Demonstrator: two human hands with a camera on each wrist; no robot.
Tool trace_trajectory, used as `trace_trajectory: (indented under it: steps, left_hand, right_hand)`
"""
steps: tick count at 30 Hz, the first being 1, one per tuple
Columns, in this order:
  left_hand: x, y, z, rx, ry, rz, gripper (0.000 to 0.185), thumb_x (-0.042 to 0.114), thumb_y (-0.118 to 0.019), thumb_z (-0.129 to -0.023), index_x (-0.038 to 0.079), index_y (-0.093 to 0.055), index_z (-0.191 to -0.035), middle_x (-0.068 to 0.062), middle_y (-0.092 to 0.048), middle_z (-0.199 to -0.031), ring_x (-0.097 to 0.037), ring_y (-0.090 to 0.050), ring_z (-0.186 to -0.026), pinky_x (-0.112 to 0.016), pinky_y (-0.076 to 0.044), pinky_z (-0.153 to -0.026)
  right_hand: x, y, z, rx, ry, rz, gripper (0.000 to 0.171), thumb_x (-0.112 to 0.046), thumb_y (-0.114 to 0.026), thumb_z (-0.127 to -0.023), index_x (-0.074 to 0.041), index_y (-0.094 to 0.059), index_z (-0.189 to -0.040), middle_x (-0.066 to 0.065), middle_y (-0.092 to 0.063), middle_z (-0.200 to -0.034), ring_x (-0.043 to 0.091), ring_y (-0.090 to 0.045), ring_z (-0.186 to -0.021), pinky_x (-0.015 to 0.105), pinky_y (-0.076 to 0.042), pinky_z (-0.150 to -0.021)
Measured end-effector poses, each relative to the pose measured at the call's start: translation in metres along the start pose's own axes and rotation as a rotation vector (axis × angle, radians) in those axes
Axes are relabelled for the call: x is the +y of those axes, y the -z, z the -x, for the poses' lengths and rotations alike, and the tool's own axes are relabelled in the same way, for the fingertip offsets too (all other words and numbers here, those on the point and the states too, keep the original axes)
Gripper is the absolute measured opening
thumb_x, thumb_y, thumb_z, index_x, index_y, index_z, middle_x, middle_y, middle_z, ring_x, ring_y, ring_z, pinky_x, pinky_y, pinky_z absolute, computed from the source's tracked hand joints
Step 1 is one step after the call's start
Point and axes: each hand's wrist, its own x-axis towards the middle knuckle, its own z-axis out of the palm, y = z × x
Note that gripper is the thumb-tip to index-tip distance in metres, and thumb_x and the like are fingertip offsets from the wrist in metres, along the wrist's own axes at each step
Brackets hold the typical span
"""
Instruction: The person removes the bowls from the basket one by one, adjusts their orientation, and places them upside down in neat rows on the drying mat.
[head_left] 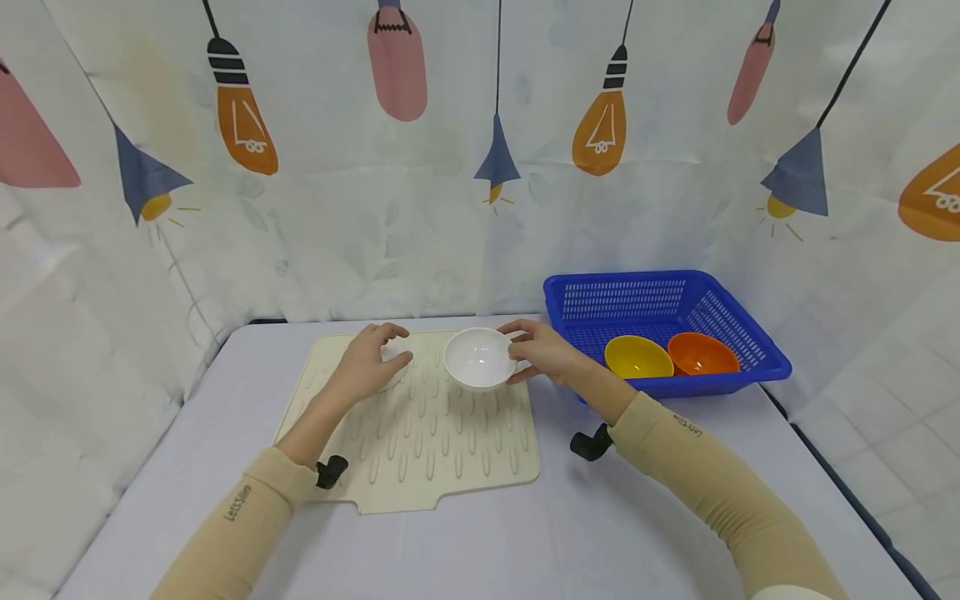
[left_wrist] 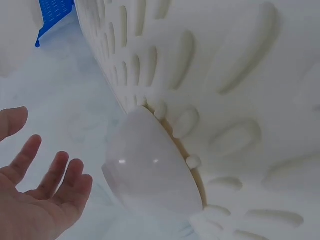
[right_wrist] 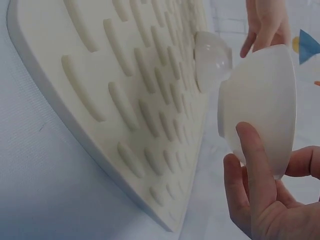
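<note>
My right hand pinches the rim of a white bowl, thumb and fingers on either side of its wall. In the head view that bowl is held above the cream ridged mat, its hollow side showing. A second white bowl lies upside down on the mat, seen from the left wrist, and is partly hidden behind the hand in the head view. Beside this bowl is my left hand, fingers spread and loosely bent. A gap separates its fingertips from the bowl in the left wrist view.
A blue plastic basket stands at the back right of the table. Inside it sit a yellow bowl and an orange bowl, side by side. A white cloth covers the table, and a lamp-patterned curtain hangs behind it.
</note>
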Motion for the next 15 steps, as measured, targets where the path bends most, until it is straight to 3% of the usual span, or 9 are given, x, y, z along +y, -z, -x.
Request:
trace_trajectory:
  steps: [3,9,15]
  left_hand:
    - [0.004,-0.003,0.001,-0.005,0.004,0.084,0.039,0.021,-0.066,-0.102,0.002,-0.058,-0.135,-0.023,-0.055,-0.135,-0.042,-0.052,-0.125,-0.056,-0.044,-0.102]
    - [0.012,-0.009,0.003,-0.068,0.112,0.285,0.045,0.035,-0.062,-0.105,0.009,-0.054,-0.141,-0.020,-0.054,-0.140,-0.039,-0.051,-0.130,-0.054,-0.048,-0.101]
    - [0.020,-0.019,0.007,-0.134,0.165,0.431,0.050,0.041,-0.056,-0.107,0.009,-0.048,-0.146,-0.020,-0.051,-0.143,-0.039,-0.050,-0.132,-0.051,-0.048,-0.103]
  right_hand:
    - [0.000,-0.001,0.000,0.000,-0.001,-0.002,0.050,0.005,-0.055,-0.095,-0.007,-0.053,-0.143,0.024,-0.053,-0.137,0.038,-0.063,-0.110,0.055,-0.058,-0.084]
    - [0.001,-0.002,0.001,-0.003,0.006,-0.001,0.050,0.005,-0.055,-0.094,-0.005,-0.052,-0.143,0.024,-0.054,-0.135,0.037,-0.064,-0.109,0.050,-0.061,-0.079]
    - [0.006,-0.006,0.000,-0.019,-0.007,-0.005,0.051,0.005,-0.055,-0.094,-0.005,-0.051,-0.144,0.025,-0.054,-0.134,0.037,-0.064,-0.107,0.045,-0.062,-0.075]
